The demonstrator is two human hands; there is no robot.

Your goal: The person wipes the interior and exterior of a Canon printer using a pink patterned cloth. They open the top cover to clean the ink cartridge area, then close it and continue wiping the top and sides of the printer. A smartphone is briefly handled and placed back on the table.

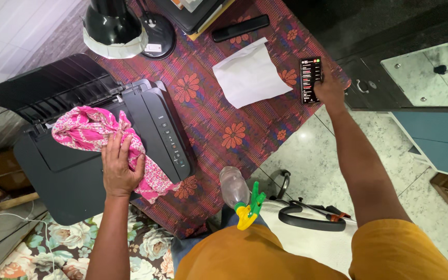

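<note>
My left hand (119, 168) presses a pink patterned cloth (97, 132) onto the top of a black printer (156, 129) at the left. The printer's rear paper tray (47, 85) stands open behind the cloth. My right hand (329, 85) reaches out to the table's right edge and holds a black phone (310, 79) with a lit screen. A clear spray bottle (234, 187) with a yellow and green trigger rests at my lap, near the table's front edge.
A red floral tablecloth (224, 111) covers the table. On it lie a white sheet of paper (249, 73), a black remote (240, 27) and a black desk lamp (115, 26). A black cabinet (369, 88) stands to the right. The floor is pale tile (307, 150).
</note>
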